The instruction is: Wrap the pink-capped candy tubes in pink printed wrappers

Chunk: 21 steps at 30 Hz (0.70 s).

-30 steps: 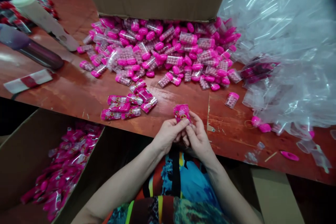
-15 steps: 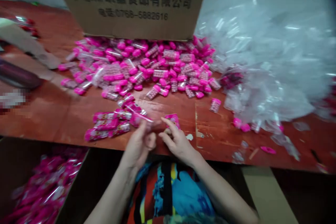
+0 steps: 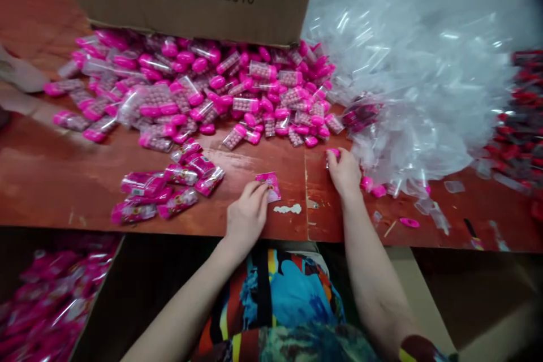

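From my distant place I looked first at the far left, where the lower box point(image 3: 97, 297), below the tabletop point(image 3: 85, 169), held many pink packs point(image 3: 63, 288). Near the front edge of the tabletop, a small group of wrapped bottles point(image 3: 142, 184) lay close together, some of them touching. Behind these, the heap point(image 3: 246, 104) of bare bottles, with pink caps and pale beads inside, spread in front of the carton point(image 3: 190, 5).

To the right of the group, the left hand point(image 3: 248, 212) had its fingertips on the near left part of the wrapper point(image 3: 271, 185), which lay on the tabletop; I could not tell if this grip pinched it or only pressed it. Further right, the right hand point(image 3: 345, 172) had its grip closed on one bottle point(image 3: 333, 151), just beside the clear plastic point(image 3: 411, 96); the fingers hid most of it. At the right edge were red things point(image 3: 517, 124), too blurred to name.

I judged the step in hand to be the picking of one bottle, with the wrapper ready at the other hand. The next move, in my opinion, called for opening the wrapper and turning the bottle straight to it, without creasing the film.
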Available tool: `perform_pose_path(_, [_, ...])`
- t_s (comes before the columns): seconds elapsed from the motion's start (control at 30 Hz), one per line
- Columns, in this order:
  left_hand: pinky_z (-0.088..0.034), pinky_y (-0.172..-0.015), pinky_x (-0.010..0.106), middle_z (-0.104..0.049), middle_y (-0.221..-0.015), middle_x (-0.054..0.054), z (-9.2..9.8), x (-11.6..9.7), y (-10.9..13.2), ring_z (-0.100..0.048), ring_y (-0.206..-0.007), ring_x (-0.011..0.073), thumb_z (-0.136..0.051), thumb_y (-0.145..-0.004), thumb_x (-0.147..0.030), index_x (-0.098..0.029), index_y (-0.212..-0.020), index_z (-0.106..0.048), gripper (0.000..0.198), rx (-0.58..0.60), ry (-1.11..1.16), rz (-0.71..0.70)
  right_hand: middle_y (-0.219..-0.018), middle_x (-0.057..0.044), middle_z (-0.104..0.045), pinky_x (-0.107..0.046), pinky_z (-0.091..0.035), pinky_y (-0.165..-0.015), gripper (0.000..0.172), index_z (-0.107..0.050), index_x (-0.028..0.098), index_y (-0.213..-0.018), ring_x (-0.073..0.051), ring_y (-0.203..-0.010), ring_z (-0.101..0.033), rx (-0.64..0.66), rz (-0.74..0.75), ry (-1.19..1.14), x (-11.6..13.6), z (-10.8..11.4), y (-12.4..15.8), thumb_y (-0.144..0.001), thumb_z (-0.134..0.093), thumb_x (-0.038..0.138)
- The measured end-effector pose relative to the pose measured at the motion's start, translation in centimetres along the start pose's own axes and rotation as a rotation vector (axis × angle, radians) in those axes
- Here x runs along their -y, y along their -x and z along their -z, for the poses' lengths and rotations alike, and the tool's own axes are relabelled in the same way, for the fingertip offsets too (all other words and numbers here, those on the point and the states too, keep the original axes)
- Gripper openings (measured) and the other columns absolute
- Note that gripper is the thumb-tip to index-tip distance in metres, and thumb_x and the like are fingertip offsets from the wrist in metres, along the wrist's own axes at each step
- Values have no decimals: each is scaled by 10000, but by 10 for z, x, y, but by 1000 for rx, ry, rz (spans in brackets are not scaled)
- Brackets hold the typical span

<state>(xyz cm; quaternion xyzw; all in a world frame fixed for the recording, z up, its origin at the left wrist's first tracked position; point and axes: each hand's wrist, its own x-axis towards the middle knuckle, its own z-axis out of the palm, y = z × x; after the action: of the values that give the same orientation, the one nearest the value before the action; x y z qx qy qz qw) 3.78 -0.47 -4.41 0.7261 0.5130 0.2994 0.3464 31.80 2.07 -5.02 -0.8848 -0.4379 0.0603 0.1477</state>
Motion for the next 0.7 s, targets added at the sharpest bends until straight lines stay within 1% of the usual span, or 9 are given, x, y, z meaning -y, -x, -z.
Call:
perform_pose_path(0.07, [-544, -742, 335, -600, -1461, 133, -9, 2, -1, -720, -936, 252, -473, -991, -275, -193, -1310, -682, 390, 89, -245, -46, -1211, -249, -651, -392, -428, -945, 514, -585, 46, -1331, -285, -1100, -599, -9, 64, -116, 7, -8, 12, -998, -463, 419])
perform_pose_path(0.17, [-528, -682, 343, -499, -1555, 134, -15, 7, 2, -722, -851, 248, -424, -999, -215, -201, -1385, -635, 440, 194, -434, -74, -1078, -159, -687, -369, -473, -899, 412, -675, 112, -1204, -244, -965, -626, -10, 156, -289, 18, -15, 36, -930, -593, 409])
perform_pose_path(0.27, [-528, -740, 341, -542, -1521, 132, -14, 10, 5, -719, -912, 256, -411, -992, -175, -213, -1333, -674, 432, 205, -429, -96, -948, -67, -681, -363, -514, -808, 346, -689, 175, -1082, -203, -840, -628, 65, 122, -677, 29, -14, 59, -865, -676, 444])
perform_pose_path(0.33, [-529, -780, 336, -594, -1469, 131, -11, 7, 5, -717, -954, 258, -424, -997, -191, -222, -1259, -717, 394, 192, -358, -88, -892, -28, -674, -331, -521, -712, 384, -636, 199, -1062, -174, -753, -624, 186, 15, -973, 36, -9, 73, -825, -719, 488])
perform_pose_path(0.4, [-531, -809, 332, -620, -1435, 128, -7, 2, 4, -717, -982, 258, -458, -1003, -240, -236, -1188, -749, 345, 143, -271, -57, -862, 5, -667, -276, -482, -581, 408, -557, 228, -1069, -133, -630, -593, 315, -75, -1158, 42, -2, 86, -835, -707, 527])
perform_pose_path(0.47, [-527, -858, 340, -615, -1438, 128, -3, -4, 3, -710, -1034, 270, -491, -1001, -287, -246, -1154, -762, 314, 68, -198, -24, -842, 31, -653, -243, -428, -511, 394, -511, 247, -1069, -102, -556, -544, 375, -96, -1240, 49, 3, 98, -850, -701, 514])
perform_pose_path(0.5, [-522, -884, 350, -605, -1448, 130, -1, -8, 2, -701, -1068, 281, -502, -1000, -305, -247, -1150, -765, 308, 37, -169, -11, -839, 38, -647, -239, -429, -517, 399, -506, 252, -1068, -98, -562, -541, 389, -88, -1248, 54, 4, 105, -836, -725, 492])
perform_pose_path(0.6, [-511, -926, 382, -593, -1454, 141, 2, -16, 2, -678, -1133, 315, -513, -997, -331, -239, -1131, -771, 305, 13, -103, 16, -862, 40, -635, -259, -502, -634, 475, -517, 256, -1066, -126, -697, -594, 404, -54, -1224, 68, 1, 120, -735, -821, 411])
perform_pose_path(0.7, [-512, -938, 384, -609, -1422, 147, 3, -20, 3, -659, -1159, 317, -554, -977, -341, -226, -1123, -768, 283, -3, -22, 17, -872, 30, -610, -282, -522, -671, 428, -532, 253, -1043, -141, -732, -584, 331, -49, -1205, 77, -4, 125, -736, -794, 397])
